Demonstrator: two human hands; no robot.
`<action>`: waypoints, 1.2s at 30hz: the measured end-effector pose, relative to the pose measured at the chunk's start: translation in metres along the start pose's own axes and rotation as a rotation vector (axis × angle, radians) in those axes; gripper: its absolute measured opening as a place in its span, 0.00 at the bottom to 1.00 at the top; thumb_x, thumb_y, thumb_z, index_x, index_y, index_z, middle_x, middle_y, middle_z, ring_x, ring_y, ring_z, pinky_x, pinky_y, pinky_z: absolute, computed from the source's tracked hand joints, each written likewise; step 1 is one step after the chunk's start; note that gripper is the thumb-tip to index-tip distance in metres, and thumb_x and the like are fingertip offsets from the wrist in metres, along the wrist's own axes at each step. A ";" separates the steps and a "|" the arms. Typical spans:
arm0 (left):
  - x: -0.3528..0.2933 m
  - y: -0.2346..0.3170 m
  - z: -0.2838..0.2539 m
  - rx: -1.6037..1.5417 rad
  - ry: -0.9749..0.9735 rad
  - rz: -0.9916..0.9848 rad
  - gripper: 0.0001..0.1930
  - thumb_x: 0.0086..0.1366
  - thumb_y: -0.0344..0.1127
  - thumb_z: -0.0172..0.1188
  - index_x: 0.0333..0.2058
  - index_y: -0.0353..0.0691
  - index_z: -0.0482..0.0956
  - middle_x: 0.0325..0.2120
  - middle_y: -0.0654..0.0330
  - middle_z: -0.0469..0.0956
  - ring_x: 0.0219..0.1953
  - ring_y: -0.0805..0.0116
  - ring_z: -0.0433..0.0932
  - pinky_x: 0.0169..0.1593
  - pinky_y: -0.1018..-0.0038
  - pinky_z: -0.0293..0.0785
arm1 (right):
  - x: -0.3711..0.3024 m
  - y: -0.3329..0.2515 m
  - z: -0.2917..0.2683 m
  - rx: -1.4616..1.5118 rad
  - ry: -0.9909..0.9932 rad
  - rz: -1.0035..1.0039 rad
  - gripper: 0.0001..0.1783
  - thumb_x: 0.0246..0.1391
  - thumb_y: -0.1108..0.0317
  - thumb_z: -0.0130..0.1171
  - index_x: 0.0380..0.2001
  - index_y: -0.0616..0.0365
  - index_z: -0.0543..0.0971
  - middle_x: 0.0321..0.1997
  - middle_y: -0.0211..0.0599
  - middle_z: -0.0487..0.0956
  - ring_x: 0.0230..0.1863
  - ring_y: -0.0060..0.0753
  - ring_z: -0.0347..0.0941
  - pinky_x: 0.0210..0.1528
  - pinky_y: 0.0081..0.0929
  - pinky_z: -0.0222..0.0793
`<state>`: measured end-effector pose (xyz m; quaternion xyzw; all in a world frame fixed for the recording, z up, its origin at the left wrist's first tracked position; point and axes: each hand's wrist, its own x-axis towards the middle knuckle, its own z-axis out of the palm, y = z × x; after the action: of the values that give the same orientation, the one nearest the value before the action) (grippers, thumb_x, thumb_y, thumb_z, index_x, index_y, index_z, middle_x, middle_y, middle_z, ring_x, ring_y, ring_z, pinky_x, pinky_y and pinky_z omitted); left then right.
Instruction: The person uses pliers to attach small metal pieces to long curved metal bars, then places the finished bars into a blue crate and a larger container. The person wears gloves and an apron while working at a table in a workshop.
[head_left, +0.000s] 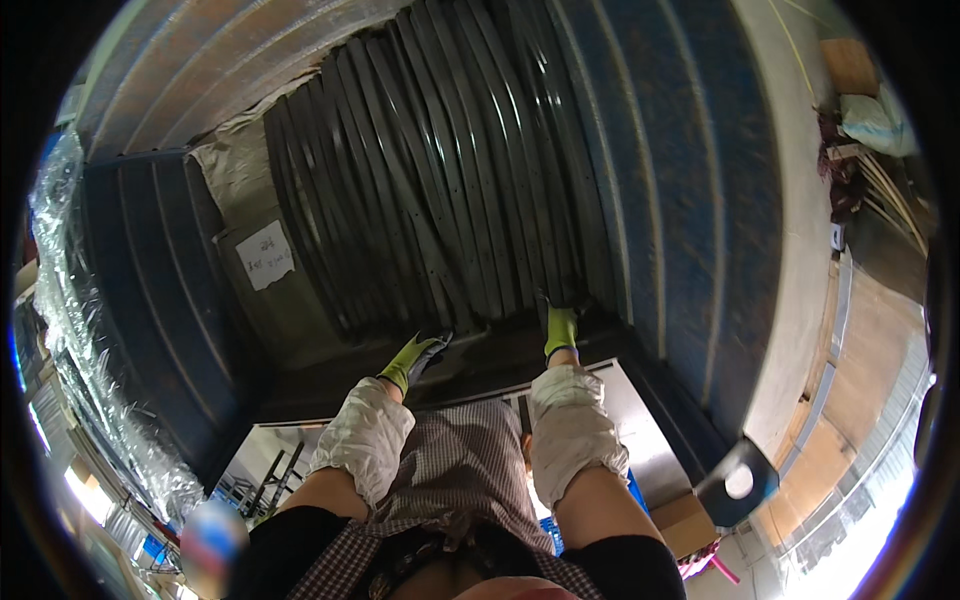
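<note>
Long black metal strips point(430, 170) lie side by side in a deep blue metal bin point(690, 200), their near ends pointing toward me. My left hand point(415, 360), in a yellow-green glove with dark fingers, reaches over the bin's near part, just short of the strip ends. Its thumb and fingers are apart, and nothing shows in them. Farther right, my right hand point(561, 328), gloved alike, is at the near ends of the right-hand strips. Its dark fingers blend into the strips, so any grip is hidden. White sleeve covers point(575, 420) wrap both forearms.
A white paper label point(266, 255) lies inside the bin at the left. Clear plastic wrap point(90, 330) hangs over the bin's left outer side. A metal tab with a round hole point(755, 482) juts from the near right corner. Wooden sticks point(885, 190) stand beyond the right wall.
</note>
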<state>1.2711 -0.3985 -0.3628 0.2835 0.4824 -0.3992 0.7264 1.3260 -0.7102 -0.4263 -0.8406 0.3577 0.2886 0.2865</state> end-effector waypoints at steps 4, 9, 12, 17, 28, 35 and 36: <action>0.089 -0.009 -0.035 0.323 -0.052 0.255 0.37 0.60 0.38 0.66 0.64 0.40 0.56 0.59 0.51 0.66 0.59 0.55 0.68 0.59 0.62 0.68 | 0.021 0.002 0.037 -0.091 0.210 0.053 0.40 0.48 0.45 0.64 0.59 0.57 0.69 0.57 0.48 0.75 0.54 0.51 0.74 0.53 0.43 0.72; 0.167 -0.049 -0.065 0.840 0.465 0.463 0.58 0.42 0.51 0.78 0.66 0.39 0.51 0.62 0.37 0.57 0.61 0.38 0.61 0.63 0.56 0.63 | 0.007 0.005 0.066 0.134 0.465 0.038 0.42 0.40 0.59 0.74 0.58 0.61 0.69 0.51 0.48 0.79 0.50 0.49 0.76 0.51 0.37 0.73; 0.137 -0.051 0.004 0.954 0.668 0.436 0.57 0.43 0.47 0.78 0.66 0.38 0.50 0.62 0.43 0.61 0.61 0.44 0.64 0.62 0.57 0.65 | 0.003 0.007 0.059 0.166 0.133 0.066 0.42 0.41 0.57 0.74 0.58 0.62 0.69 0.46 0.50 0.81 0.49 0.51 0.77 0.50 0.39 0.73; 0.107 -0.007 0.002 0.137 0.187 0.302 0.39 0.56 0.26 0.68 0.64 0.37 0.57 0.49 0.57 0.73 0.49 0.67 0.75 0.52 0.72 0.75 | -0.026 0.000 0.068 0.287 -0.113 -0.173 0.35 0.44 0.57 0.71 0.52 0.67 0.73 0.46 0.58 0.79 0.47 0.57 0.76 0.47 0.42 0.73; 0.115 -0.001 -0.033 0.837 0.289 0.569 0.43 0.44 0.39 0.77 0.58 0.34 0.66 0.50 0.52 0.75 0.52 0.59 0.75 0.57 0.67 0.70 | -0.039 -0.031 0.086 -0.106 -0.088 -0.078 0.53 0.39 0.38 0.68 0.62 0.63 0.65 0.59 0.63 0.70 0.56 0.63 0.69 0.56 0.49 0.68; 0.109 -0.009 -0.024 0.558 0.257 0.583 0.41 0.44 0.37 0.78 0.56 0.34 0.69 0.50 0.55 0.76 0.52 0.63 0.74 0.58 0.69 0.69 | -0.040 -0.021 0.088 0.057 -0.079 -0.290 0.34 0.43 0.54 0.69 0.50 0.65 0.75 0.47 0.57 0.79 0.48 0.59 0.76 0.50 0.46 0.71; 0.101 0.005 -0.023 0.548 0.212 0.512 0.37 0.46 0.34 0.76 0.56 0.35 0.70 0.50 0.57 0.76 0.51 0.66 0.74 0.57 0.70 0.69 | -0.044 -0.020 0.087 0.076 -0.158 -0.285 0.31 0.45 0.56 0.69 0.48 0.66 0.77 0.44 0.56 0.81 0.46 0.58 0.77 0.48 0.45 0.72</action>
<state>1.2865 -0.4084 -0.4650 0.6179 0.3438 -0.2878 0.6459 1.2914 -0.6198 -0.4493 -0.8461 0.2221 0.2965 0.3832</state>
